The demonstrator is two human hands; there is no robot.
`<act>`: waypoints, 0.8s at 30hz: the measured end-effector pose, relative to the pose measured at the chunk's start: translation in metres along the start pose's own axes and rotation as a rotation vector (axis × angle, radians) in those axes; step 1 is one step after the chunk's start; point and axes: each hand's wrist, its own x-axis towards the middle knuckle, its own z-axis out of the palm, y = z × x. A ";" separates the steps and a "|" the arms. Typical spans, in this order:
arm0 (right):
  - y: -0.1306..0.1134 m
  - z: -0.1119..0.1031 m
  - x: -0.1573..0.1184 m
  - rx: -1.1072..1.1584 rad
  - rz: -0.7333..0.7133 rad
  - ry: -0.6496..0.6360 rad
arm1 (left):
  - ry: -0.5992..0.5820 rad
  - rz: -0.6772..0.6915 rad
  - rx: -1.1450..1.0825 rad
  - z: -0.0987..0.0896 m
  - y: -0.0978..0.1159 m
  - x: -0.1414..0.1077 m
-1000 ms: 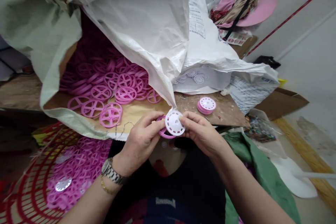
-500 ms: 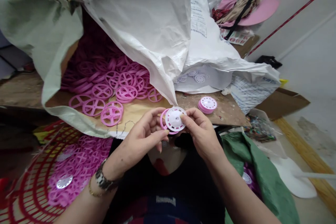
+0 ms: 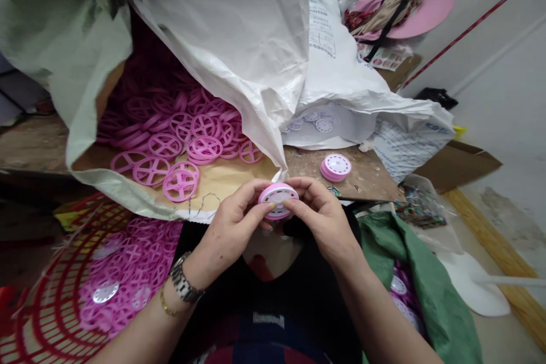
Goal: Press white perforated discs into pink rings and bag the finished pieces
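Observation:
Between my two hands is a small plastic wheel, a white slotted disc (image 3: 279, 196) set against a pink spoked ring (image 3: 263, 196). My left hand (image 3: 239, 219) grips its left edge, thumb on the white face. From the right, my right hand (image 3: 318, 213) pinches it too, thumb pressing near the disc's middle. The fingers underneath are mostly hidden. Just beyond my right hand, a short stack of pink rings topped with a white disc (image 3: 336, 167) lies on the wooden table. Loose pink spoked rings (image 3: 181, 181) spill from a big sack on the left.
A white sack (image 3: 341, 77) holding white discs (image 3: 323, 124) lies at the back. Below left stands a red basket (image 3: 46, 296) filled with pink rings and some white discs. A green sack (image 3: 439, 278) with more pieces is at lower right, near a cardboard box (image 3: 458, 168).
The white disc, earlier offset from the pink ring and held by my right hand, now lines up with it. My left thumb has moved onto the disc's face.

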 end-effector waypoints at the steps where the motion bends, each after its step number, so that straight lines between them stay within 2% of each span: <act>1: -0.001 -0.001 -0.001 -0.009 0.005 -0.027 | -0.001 0.016 0.019 -0.001 0.001 0.000; 4: -0.004 -0.003 -0.004 -0.060 -0.012 -0.043 | -0.017 0.060 0.105 -0.003 0.003 -0.002; 10: -0.004 0.000 -0.011 -0.175 -0.133 0.071 | -0.106 0.127 0.229 0.000 0.009 -0.005; 17: -0.002 0.008 -0.016 -0.361 -0.269 0.093 | 0.038 0.263 0.370 0.011 -0.002 -0.008; 20: -0.001 0.008 -0.015 -0.355 -0.246 0.108 | 0.045 0.240 0.342 0.012 -0.002 -0.006; 24: -0.002 0.004 -0.012 -0.289 -0.167 0.141 | -0.053 0.130 0.336 0.009 0.007 -0.003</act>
